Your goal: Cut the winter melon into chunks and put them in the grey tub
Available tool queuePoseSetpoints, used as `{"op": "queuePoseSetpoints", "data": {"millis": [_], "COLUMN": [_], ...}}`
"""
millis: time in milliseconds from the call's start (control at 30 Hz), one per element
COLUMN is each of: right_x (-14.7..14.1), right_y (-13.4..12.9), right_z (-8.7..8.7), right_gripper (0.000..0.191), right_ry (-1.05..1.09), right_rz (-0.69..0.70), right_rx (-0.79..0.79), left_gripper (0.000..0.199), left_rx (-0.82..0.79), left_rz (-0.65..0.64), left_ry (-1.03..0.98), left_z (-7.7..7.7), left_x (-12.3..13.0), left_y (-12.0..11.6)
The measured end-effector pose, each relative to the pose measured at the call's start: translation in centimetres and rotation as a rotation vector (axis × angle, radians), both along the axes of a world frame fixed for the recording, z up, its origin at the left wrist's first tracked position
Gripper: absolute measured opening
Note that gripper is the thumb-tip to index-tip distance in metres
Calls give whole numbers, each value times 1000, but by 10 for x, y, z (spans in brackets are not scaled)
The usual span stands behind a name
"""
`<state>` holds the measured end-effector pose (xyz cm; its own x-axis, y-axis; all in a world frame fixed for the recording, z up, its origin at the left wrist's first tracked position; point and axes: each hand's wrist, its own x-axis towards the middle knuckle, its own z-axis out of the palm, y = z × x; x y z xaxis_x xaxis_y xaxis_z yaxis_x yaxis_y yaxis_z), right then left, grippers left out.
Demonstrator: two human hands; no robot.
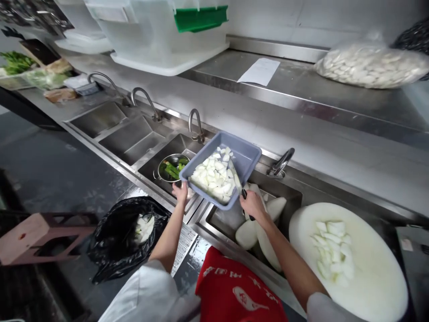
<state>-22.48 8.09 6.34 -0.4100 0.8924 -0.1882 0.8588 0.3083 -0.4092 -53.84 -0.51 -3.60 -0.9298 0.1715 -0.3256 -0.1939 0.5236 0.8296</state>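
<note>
A blue-grey plastic basin (246, 154) with chopped white vegetable pieces (214, 176) in it is held above the sinks. My left hand (181, 192) is closed on its near left corner. My right hand (254, 205) is wrapped round the black handle of a knife (245, 197), close to the basin's right corner; the blade lies inside the basin against the pieces. Large peeled white vegetables (248, 235) rest in the sink below my right arm. More cut pieces (335, 250) lie on a round white chopping board (375, 273) at the right.
A metal colander (161, 172) of green vegetables stands in the sink left of the basin. Taps (196, 125) line the back. A black-bagged bin (110, 241) and a pink stool (43, 232) are at the lower left. A shelf (301, 94) runs above, holding a bag (372, 67) and tubs (161, 44).
</note>
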Motion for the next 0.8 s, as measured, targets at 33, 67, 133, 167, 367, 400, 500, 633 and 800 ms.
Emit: {"op": "queuePoseSetpoints", "data": {"millis": [33,67,133,167,367,400,500,633,800], "right_x": [-1,-3,-7,-8,16,28,80,175,279], "right_y": [0,1,5,6,-2,-8,-29,-68,-146], "right_z": [2,2,-4,-10,-54,-59,-68,-74,-80], "right_gripper": [18,21,28,29,24,25,26,14,16], "right_ry": [-100,-174,-287,-335,-500,-511,-558,-582,-396], "right_rz": [52,101,191,231,290,275,229,131,-152], "right_rx": [39,83,141,155,119,113,133,141,219], "left_gripper": [69,64,47,39,20,19,21,23,39], "left_rx": [91,188,344,395,419,410,388,347,264], "left_rz": [-41,-93,-160,-165,-41,-41,-39,-53,-99], "left_ry": [-134,-244,-379,-401,-333,-321,-295,-290,-107], "left_z": [-11,-20,-33,-36,-38,-38,-39,-38,-31], "left_x": [5,12,28,35,40,39,35,35,29], "left_y": [-5,-7,-3,1,20,20,20,19,13]}}
